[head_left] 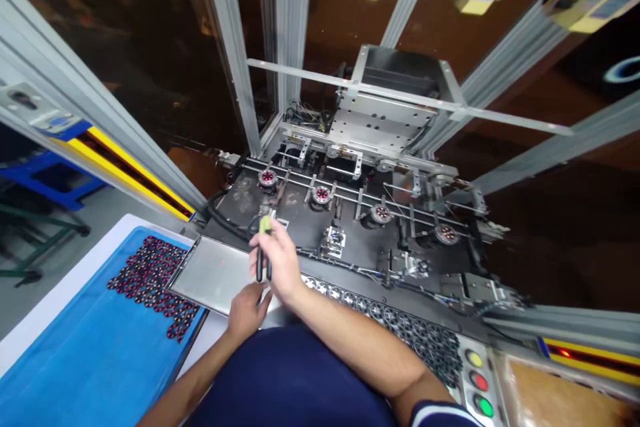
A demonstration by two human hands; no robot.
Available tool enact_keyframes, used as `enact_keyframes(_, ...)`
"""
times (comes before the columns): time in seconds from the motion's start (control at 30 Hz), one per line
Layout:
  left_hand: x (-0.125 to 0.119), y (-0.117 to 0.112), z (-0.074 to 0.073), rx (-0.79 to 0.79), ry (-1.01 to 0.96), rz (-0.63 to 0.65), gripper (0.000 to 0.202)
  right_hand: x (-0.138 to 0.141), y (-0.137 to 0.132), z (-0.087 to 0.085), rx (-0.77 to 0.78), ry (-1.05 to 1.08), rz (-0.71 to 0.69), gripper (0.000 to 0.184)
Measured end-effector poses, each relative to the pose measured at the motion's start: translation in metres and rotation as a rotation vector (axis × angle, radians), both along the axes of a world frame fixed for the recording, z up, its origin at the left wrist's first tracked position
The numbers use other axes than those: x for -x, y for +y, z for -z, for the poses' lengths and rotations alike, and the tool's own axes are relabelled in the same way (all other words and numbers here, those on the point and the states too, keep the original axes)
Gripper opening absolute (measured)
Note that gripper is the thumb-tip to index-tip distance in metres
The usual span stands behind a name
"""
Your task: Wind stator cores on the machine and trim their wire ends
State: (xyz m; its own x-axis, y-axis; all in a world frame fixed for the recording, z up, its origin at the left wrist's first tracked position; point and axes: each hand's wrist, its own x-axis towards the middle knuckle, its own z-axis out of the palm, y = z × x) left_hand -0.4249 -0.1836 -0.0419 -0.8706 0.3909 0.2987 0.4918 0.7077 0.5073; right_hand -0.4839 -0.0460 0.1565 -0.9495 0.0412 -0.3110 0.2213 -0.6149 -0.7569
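My right hand [280, 263] is wrapped around a hand tool that looks like pliers [259, 265], with black legs and a yellow-green end pointing away from me. Just below it, my left hand [246, 312] has its fingers curled at the tray's near corner; whatever it may hold is hidden. A bare metal tray [213, 272] lies beside both hands. Beyond them, a machine bed [240, 203] carries several round fixtures; a round part with a red-and-black centre [321, 195] sits on one, and another such part [267, 177] on the leftmost.
At left, a blue tray [100, 340] holds many small dark ring-shaped parts [155, 277]. Rows of metal round parts [395, 320] lie along the front right. Nearby is a button panel [479, 380]. Yellow light-curtain bars [130, 170] and aluminium posts frame the machine.
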Motion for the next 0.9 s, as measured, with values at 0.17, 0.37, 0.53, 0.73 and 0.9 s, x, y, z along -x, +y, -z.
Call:
enact_keyframes(0.17,0.001,0.0,-0.01,0.081,-0.003,0.061,0.023,0.029,0.036,0.047,-0.062,-0.143,0.32,0.033)
enact_keyframes(0.37,0.003,0.0,-0.016,0.115,0.018,0.077,0.023,0.042,0.048,0.064,-0.052,-0.185,0.421,0.027)
enact_keyframes(0.53,0.003,0.001,-0.016,0.112,0.022,0.083,0.022,0.047,0.053,0.064,-0.031,-0.176,0.423,0.026)
enact_keyframes(0.73,0.003,0.0,-0.016,0.12,0.025,0.084,0.023,0.05,0.055,0.064,-0.021,-0.184,0.439,0.025)
enact_keyframes(0.9,0.003,0.0,-0.014,0.127,0.033,0.078,0.022,0.051,0.056,0.065,-0.004,-0.172,0.454,0.023)
